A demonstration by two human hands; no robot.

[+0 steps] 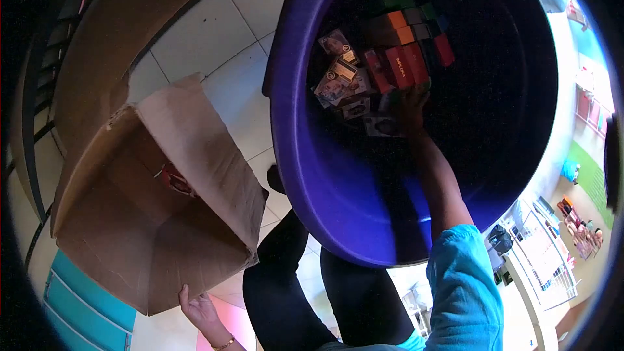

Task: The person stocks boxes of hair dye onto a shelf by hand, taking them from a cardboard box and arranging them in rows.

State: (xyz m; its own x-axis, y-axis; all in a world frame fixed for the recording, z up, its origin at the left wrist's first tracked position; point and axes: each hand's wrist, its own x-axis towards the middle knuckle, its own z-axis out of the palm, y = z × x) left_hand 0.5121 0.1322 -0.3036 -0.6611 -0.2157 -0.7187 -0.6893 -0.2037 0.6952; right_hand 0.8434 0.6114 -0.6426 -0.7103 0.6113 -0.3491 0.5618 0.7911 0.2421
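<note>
My left hand (200, 311) grips the lower edge of an open cardboard box (201, 247), with the thumb against the cardboard. The box is tilted with its opening towards me, and one small red packet (174, 180) lies inside. My right hand (412, 109) reaches deep into a large purple tub (338, 211). In the shadow its fingers look apart, at the near end of some red small boxes (404, 66); whether they touch one is hard to see. Left of it lie several flat packs with printed faces (344, 84). Orange small boxes (393, 26) and green ones sit farther back.
White floor tiles (201, 39) show between the tub and a brown curved panel (97, 32) at upper left. My knees (279, 286) are below the tub. At right stand a white wire rack (543, 260) and colourful items (582, 231).
</note>
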